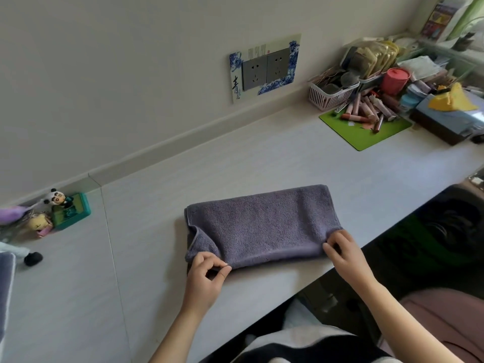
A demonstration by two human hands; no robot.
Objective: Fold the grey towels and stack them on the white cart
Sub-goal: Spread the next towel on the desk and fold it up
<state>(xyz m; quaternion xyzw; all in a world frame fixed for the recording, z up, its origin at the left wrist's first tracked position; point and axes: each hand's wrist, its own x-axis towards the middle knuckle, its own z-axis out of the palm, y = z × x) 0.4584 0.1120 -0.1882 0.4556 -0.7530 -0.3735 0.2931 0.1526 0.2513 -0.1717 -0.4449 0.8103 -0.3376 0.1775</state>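
Observation:
A grey towel [262,224], folded into a long band, lies on the white desk [262,158] near its front edge. My left hand [207,277] pinches the towel's near left corner between thumb and fingers. At the near right corner, my right hand [343,254] pinches the towel's edge. The left end of the towel shows a loose flap turned up. A sliver of another grey fabric [5,292] shows at the far left edge of the view. No white cart is in sight.
Small toy figures and a green box [70,210] sit at the back left by the wall. At the back right are a pink basket [330,94], a green mat [366,127] strewn with cosmetics, a red cup [395,79] and a tissue box [450,113]. A wall socket [264,68] is behind.

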